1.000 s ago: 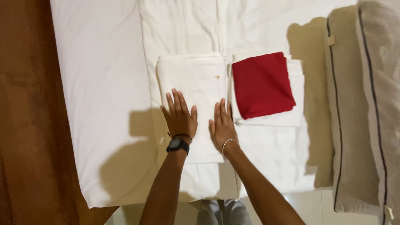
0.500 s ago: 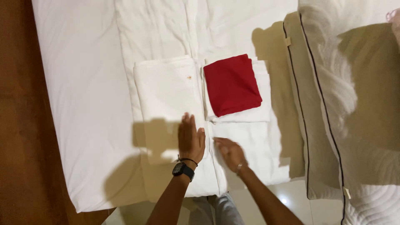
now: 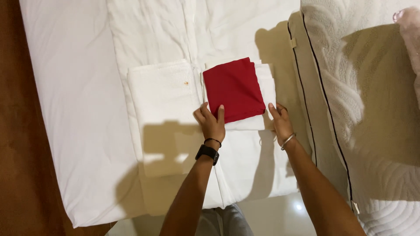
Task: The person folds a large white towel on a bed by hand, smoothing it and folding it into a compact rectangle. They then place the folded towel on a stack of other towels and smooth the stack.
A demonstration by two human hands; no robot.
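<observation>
- The left hand (image 3: 211,122) grips the near left corner of the folded red cloth (image 3: 233,89); its thumb lies on top of the red fabric and its fingers are curled at the edge, where they also meet the white pile below.
- The right hand (image 3: 280,122) rests with loosely spread fingers at the near right corner of the small folded white stack (image 3: 267,87) under the red cloth; whether it pinches the fabric I cannot tell.
- The red cloth lies at about the centre of the view, near-square, its slightly longer axis running from 12 to 6 o'clock, tilted a little toward 11.
- At 9 o'clock from it, just beside, lies a folded white towel (image 3: 162,94), long axis also 12 to 6.
- All rest on a white-sheeted bed (image 3: 70,100).
- At 3 o'clock stands a quilted mattress (image 3: 372,109) with dark piping.
- A black watch (image 3: 207,153) is on the left wrist, a metal bangle (image 3: 287,140) on the right.
</observation>
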